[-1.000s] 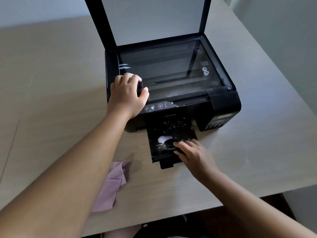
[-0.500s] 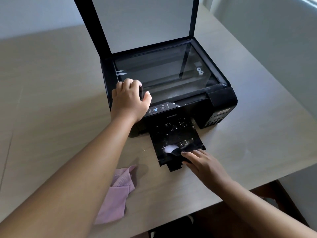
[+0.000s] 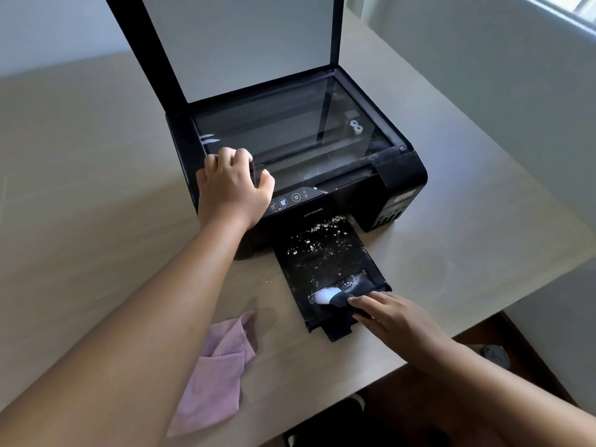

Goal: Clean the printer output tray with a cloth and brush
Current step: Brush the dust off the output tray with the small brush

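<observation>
A black printer (image 3: 400, 179) stands on the table with its scanner lid raised. Its black output tray (image 3: 322, 262) sticks out toward me, speckled with white crumbs near the printer body. My right hand (image 3: 396, 317) holds a small brush (image 3: 332, 297) with a black body and white bristles, pressed on the tray's near end. My left hand (image 3: 232, 185) grips the printer's front left corner, fingers curled over the edge of the scanner glass. A pink cloth (image 3: 216, 375) lies crumpled on the table, left of the tray, touched by neither hand.
The light wooden table (image 3: 80, 204) ends just below the tray; its near edge runs diagonally past my right wrist. A few white crumbs (image 3: 269, 280) lie on the table left of the tray. A pale wall (image 3: 500, 75) stands close on the right.
My right hand has drawn the brush from the middle of the tray toward its near end. The left hand stays on the printer. My head has shifted a little.
</observation>
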### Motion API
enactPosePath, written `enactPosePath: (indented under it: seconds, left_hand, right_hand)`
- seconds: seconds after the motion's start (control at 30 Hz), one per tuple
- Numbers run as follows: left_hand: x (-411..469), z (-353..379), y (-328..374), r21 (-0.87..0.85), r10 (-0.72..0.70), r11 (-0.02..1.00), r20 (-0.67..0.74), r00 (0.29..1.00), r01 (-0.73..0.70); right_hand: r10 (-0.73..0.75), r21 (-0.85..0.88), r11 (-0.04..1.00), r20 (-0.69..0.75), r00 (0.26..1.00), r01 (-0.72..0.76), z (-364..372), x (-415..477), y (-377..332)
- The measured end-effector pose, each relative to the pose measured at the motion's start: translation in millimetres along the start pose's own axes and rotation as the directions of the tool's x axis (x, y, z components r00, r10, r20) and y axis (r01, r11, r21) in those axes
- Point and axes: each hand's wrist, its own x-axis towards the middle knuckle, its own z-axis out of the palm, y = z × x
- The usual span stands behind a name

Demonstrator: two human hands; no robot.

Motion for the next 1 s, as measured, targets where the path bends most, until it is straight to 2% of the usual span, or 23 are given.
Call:
enactPosePath:
  seconds: [0.1,0.2,0.3,0.43,0.53,0.67,0.7,0.73,0.83,0.87,0.9,1.0]
  left_hand:
    - [0.4,0.4,-0.4,0.009,0.004,1.000,-0.004,1.000,-0.004]
    - [0.1,0.8,-0.3,0.010,0.004,1.000,-0.012,1.000,-0.004]
    - [0.5,1.5,-0.4,0.015,0.008,1.000,-0.023,1.000,-0.008]
    - [1.0,2.8,-1.0,0.022,0.016,1.000,-0.027,1.000,-0.016]
    - [0.9,2.8,-1.0,0.023,0.017,1.000,-0.034,0.999,-0.016]
    - [0.9,2.3,-0.6,0.019,0.021,1.000,-0.034,0.999,-0.020]
    - [0.8,2.2,-0.5,0.016,0.022,1.000,-0.034,0.999,-0.021]
    - [0.6,2.1,-0.3,0.012,0.022,1.000,-0.033,0.999,-0.021]
    - [0.6,1.9,0.4,0.014,0.023,1.000,-0.035,0.999,-0.022]
    - [0.7,1.8,0.7,0.014,0.023,1.000,-0.034,0.999,-0.023]
    - [0.6,1.6,0.6,0.015,0.022,1.000,-0.032,0.999,-0.022]
    - [0.8,1.3,0.4,0.014,0.022,1.000,-0.034,0.999,-0.022]
  right_hand:
    - [0.105,0.139,0.985,-0.032,0.994,-0.100,-5.4,8.5,-1.8]
    - [0.241,0.247,0.948,-0.137,0.961,-0.203,-12.8,30.2,-1.1]
    - [0.411,0.283,0.897,-0.253,0.876,-0.340,-15.7,62.4,4.2]
    - [0.553,0.217,0.833,-0.288,0.782,-0.509,-2.4,99.4,12.7]
    - [0.545,0.140,0.837,-0.290,0.787,-0.529,6.7,116.0,7.4]
    - [0.367,0.071,0.930,-0.186,0.911,-0.360,17.3,125.1,-13.8]
    - [0.340,0.084,0.940,-0.182,0.923,-0.330,18.6,124.3,-17.2]
    - [0.354,0.112,0.935,-0.206,0.913,-0.337,18.4,123.5,-18.0]
    - [0.528,0.180,0.849,-0.327,0.784,-0.497,14.3,121.6,-10.0]
    - [0.556,0.169,0.830,-0.324,0.765,-0.531,13.6,121.3,-8.7]
    - [0.540,0.143,0.841,-0.292,0.789,-0.522,13.9,121.8,-10.2]
    - [0.348,0.152,0.932,-0.113,0.931,-0.329,19.6,123.4,-26.1]
